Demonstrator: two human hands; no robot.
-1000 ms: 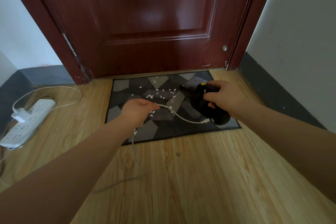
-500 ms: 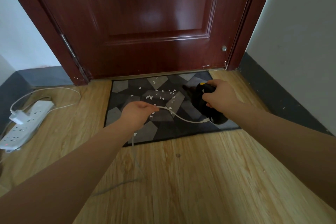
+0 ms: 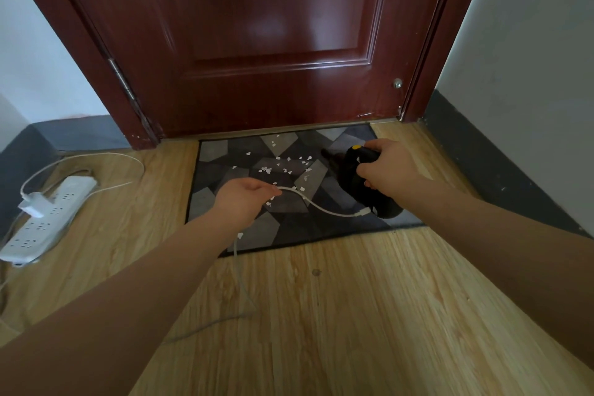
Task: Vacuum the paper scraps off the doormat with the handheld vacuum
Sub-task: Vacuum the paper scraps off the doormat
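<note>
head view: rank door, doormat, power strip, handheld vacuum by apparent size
1. door
2. doormat
3. power strip
4. handheld vacuum; partly hidden by the right hand, so its rank against the strip is unsure.

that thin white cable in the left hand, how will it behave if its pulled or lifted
The thin white cable will probably be floppy: it sags in a curve between the left hand and the black handheld vacuum. It looks light for its length. Pulled, it would likely drag the small white paper scraps on the grey patterned doormat.
</note>
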